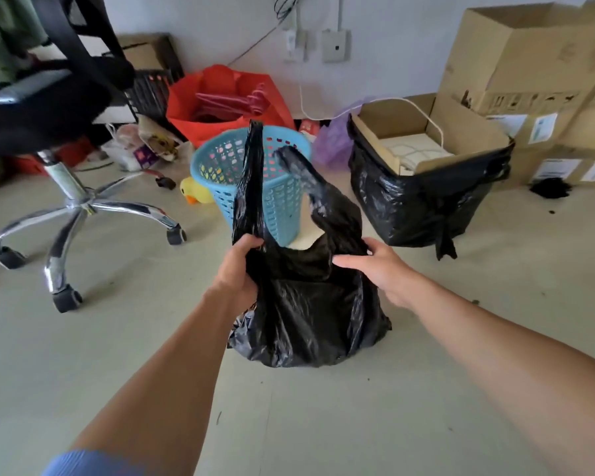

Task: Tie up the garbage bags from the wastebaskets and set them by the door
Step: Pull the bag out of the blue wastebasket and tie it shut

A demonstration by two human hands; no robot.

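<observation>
Handles (251, 173) apart on the black bag (306, 321): my left hand (241, 266) grips one, my right hand (382, 269) clutches the other, ready for knotting.

glossy crinkled plastic bag (306, 314), perforated plastic basket (282, 201) (matt), chrome chair base (79, 207)

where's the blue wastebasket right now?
Head view, centre: the blue wastebasket sits just behind the black garbage bag, with a yellow duck toy at its left.

Floor (117, 355) under garbage bag (306, 321), wastebasket (217, 166), chair (79, 207) (cardboard boxes (529, 63) behind)
</observation>
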